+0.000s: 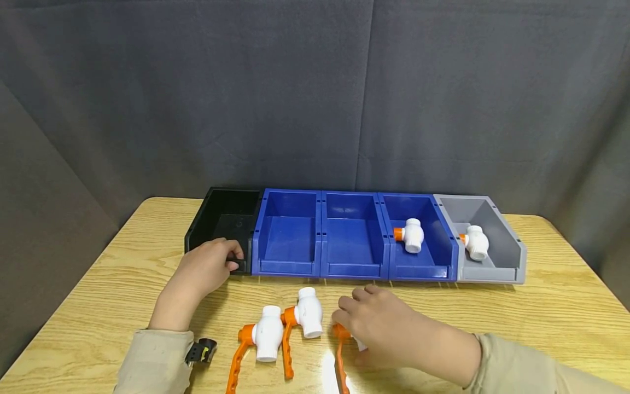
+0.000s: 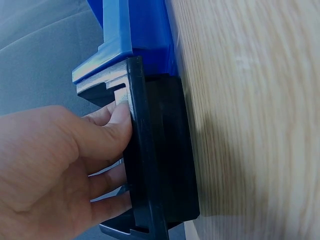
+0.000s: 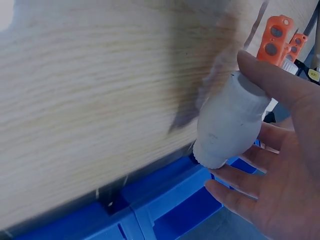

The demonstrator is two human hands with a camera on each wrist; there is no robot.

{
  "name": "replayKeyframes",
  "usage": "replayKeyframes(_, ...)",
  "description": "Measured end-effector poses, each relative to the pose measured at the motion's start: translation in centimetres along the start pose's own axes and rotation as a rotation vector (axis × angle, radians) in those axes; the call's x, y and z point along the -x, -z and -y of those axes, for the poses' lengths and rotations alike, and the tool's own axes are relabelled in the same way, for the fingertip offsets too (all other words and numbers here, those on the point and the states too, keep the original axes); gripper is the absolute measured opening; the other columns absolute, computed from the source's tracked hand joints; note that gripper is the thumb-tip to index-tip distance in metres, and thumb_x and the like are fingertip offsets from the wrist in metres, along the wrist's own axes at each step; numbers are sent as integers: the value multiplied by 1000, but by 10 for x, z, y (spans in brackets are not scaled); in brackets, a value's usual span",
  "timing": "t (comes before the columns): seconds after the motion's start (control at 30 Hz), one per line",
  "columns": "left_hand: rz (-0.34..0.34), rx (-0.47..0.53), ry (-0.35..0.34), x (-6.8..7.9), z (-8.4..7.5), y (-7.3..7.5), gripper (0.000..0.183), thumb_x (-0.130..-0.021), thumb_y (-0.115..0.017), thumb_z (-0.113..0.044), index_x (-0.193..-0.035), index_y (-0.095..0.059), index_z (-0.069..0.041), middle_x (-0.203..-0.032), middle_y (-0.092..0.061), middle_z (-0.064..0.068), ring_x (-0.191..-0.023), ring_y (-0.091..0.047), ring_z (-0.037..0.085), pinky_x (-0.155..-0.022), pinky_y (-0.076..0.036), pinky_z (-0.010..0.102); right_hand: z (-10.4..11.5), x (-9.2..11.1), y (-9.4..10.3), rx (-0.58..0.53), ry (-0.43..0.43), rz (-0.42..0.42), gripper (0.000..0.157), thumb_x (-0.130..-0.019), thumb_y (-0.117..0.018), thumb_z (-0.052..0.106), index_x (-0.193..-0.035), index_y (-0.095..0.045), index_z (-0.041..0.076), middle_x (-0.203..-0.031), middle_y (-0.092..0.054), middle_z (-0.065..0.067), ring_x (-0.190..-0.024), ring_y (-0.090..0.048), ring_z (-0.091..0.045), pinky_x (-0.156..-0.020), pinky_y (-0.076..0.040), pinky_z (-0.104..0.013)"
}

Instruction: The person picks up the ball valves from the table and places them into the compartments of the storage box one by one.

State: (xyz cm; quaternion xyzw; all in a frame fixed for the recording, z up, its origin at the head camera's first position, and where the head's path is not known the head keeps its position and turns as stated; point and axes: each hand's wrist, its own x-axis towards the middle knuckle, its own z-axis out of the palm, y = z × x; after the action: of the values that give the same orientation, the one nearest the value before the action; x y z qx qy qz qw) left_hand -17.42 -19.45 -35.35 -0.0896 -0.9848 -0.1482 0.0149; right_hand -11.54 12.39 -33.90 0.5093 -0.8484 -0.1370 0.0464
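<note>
My left hand (image 1: 206, 271) grips the front lip of the black bin (image 2: 172, 150), thumb outside and fingers over the edge. In front of the bins, my right hand (image 1: 386, 323) holds a white ball valve (image 3: 227, 122) with an orange lever handle (image 1: 340, 358). The hand hides most of this valve in the head view; in the right wrist view the thumb lies at one end and the fingers along the far side. Left of it on the table lie two similar valves, one nearer the bins (image 1: 309, 313) and one further left (image 1: 269, 335), their orange levers pointing towards me.
A row of bins stands along the table's back: the black one, three blue bins (image 1: 290, 268) and a grey bin (image 1: 492, 275). One valve (image 1: 413, 236) lies in the right blue bin, another (image 1: 476, 243) in the grey bin. A dark curtain (image 1: 315, 93) hangs behind.
</note>
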Motion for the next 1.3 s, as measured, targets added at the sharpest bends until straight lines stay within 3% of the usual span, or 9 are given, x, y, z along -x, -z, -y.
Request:
replayKeyframes(0.4, -5, 3, -6, 0, 1, -1, 8, -91, -70, -5, -96, -68, -11, -90, -64, 6, -80, -57, 25, -75, -51, 46, -15, 2, 10, 50, 9, -37, 65, -67, -84, 57, -113, -67, 14, -101, -65, 1, -90, -64, -21, -83, -54, -39)
replayKeyframes(0.7, -12, 1, -6, 0, 1, -2, 8, -91, -70, -5, -96, -68, -10, -90, -64, 7, -79, -57, 25, -76, -51, 46, -36, 1, 19, -21, 53, -16, 63, -74, -83, 49, -120, -65, 11, -114, -66, -1, -96, -63, -22, -85, -53, -40)
replayKeyframes(1.0, -7, 5, -3, 0, 1, -1, 8, -91, -70, -5, -96, -68, -11, -90, -63, 7, -80, -56, 25, -76, -51, 46, -54, -2, 22, -16, 32, 12, 62, -75, -82, 48, -121, -65, 10, -113, -66, -3, -98, -63, -24, -88, -52, -41)
replayKeyframes(1.3, -8, 7, -6, 0, 1, -1, 8, -91, -69, -4, -96, -68, -10, -91, -64, 7, -80, -57, 25, -77, -51, 47, -80, -11, 26, -86, -22, -28, 59, -76, -82, 46, -117, -66, 7, -104, -66, -3, -95, -64, -25, -88, -52, -41)
